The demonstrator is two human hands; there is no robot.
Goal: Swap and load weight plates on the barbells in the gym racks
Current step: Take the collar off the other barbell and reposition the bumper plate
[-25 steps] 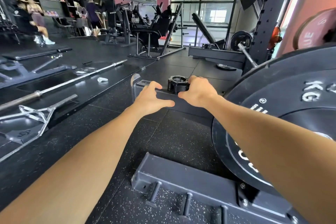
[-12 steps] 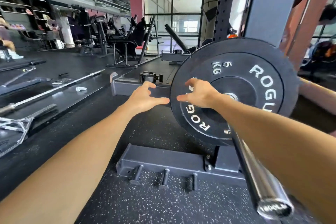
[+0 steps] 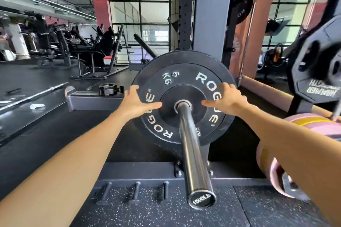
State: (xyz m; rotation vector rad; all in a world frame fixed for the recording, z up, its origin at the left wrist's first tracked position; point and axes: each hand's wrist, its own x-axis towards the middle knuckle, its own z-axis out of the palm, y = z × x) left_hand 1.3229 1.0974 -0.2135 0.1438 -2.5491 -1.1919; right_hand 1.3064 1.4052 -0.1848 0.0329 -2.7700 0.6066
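A black 5 kg Rogue bumper plate (image 3: 181, 79) sits on the steel barbell sleeve (image 3: 191, 145), which points toward me from the rack. My left hand (image 3: 135, 102) is on the plate's left edge, thumb across its face. On the right edge rests my right hand (image 3: 226, 98), fingers over the rim and thumb pointing at the hub. A black barbell collar (image 3: 108, 89) lies on the grey rack foot beam (image 3: 86, 100) to the left, apart from both hands.
The grey rack upright (image 3: 208, 14) stands behind the plate. Pink plates (image 3: 302, 134) are stored low on the right, a black hex plate (image 3: 317, 72) hangs above them. Storage pegs (image 3: 136, 190) stick out of the base. Another barbell (image 3: 36, 92) lies on the floor at left.
My hands left the collar on the beam and moved right onto the 5 kg plate. The right hand went from the plate's left side to its right edge; my view turned right.
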